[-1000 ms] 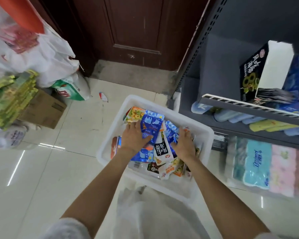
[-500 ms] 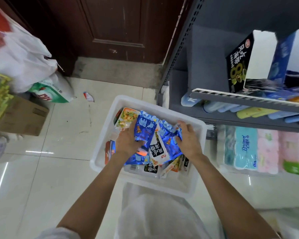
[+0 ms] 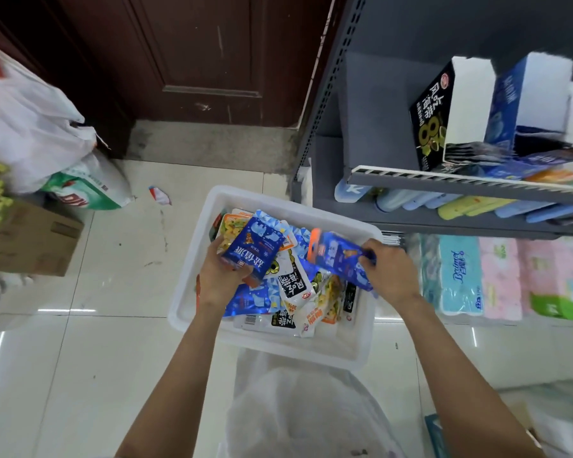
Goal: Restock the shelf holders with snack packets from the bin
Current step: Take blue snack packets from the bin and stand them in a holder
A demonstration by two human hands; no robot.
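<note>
The left hand (image 3: 220, 279) grips a blue packet (image 3: 253, 249), fingers curled round its lower end, held just above the heap in the white bin (image 3: 192, 259). To its right, the right hand (image 3: 389, 276) pinches a second blue packet (image 3: 339, 257) by its edge, tilted over the bin's right side. Up and right of that grip stand the black holder (image 3: 432, 117) and blue holder (image 3: 506, 104) on the shelf (image 3: 444, 180).

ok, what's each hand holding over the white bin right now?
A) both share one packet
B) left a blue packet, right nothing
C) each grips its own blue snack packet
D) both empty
C: the left hand grips one blue snack packet and the right hand pinches a second blue packet, both above the white bin.
</note>
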